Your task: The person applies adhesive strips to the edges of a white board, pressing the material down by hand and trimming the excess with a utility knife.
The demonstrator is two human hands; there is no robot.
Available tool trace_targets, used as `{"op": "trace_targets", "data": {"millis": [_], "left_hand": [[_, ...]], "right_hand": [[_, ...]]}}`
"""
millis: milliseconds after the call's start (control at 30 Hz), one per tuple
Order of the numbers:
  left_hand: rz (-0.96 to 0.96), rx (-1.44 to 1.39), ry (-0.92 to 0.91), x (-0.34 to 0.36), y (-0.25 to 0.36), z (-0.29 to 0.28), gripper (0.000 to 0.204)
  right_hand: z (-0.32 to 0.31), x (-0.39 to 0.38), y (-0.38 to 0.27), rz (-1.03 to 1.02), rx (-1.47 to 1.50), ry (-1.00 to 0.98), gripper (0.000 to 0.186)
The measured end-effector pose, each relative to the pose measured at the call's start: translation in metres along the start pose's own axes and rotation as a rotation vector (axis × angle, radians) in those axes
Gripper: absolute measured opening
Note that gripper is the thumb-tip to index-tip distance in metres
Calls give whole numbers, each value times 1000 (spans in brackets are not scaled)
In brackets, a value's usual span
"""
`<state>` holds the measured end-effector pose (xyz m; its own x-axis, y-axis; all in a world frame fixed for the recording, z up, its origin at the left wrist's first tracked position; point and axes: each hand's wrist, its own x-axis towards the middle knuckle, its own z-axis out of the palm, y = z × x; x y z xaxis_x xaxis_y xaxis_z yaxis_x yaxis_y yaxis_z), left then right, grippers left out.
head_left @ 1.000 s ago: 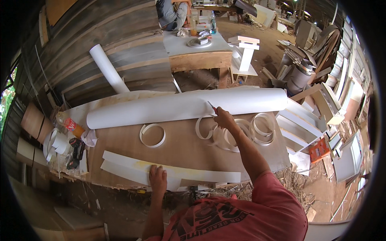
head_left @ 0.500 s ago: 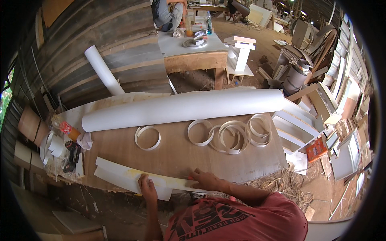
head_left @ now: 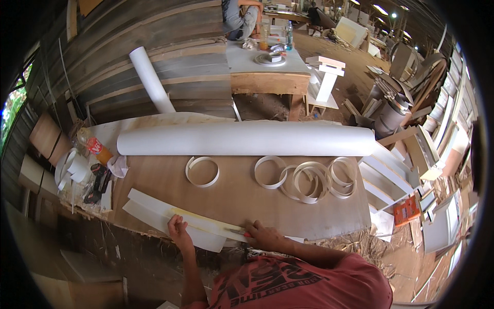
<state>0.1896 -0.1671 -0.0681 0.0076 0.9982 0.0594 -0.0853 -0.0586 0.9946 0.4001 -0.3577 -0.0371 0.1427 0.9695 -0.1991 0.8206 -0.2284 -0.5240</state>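
From your right hand (head_left: 263, 238), bare counter (head_left: 242, 203) runs away from you into the open lane between the lone white coil (head_left: 204, 185) and the overlapping white coils (head_left: 307, 200); a hand can pass there. Farther back, the long white roll (head_left: 247, 139) bars you across nearly the whole width. You also have clear surface nearside of the overlapping coils. On your left, the cordless drill (head_left: 102, 180) and orange-drink bottle (head_left: 98, 148) crowd the counter's end.
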Motion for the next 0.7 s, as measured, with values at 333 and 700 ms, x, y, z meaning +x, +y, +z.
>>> {"op": "trace_targets", "data": {"millis": [333,700], "left_hand": [[330,221,45,-6,-9,0,24],[531,896,-163,-8,-32,-5,47]], "right_hand": [[-15,19,4,-24,32,-50,52],[-21,35,27,-18,22,-96,68]]}}
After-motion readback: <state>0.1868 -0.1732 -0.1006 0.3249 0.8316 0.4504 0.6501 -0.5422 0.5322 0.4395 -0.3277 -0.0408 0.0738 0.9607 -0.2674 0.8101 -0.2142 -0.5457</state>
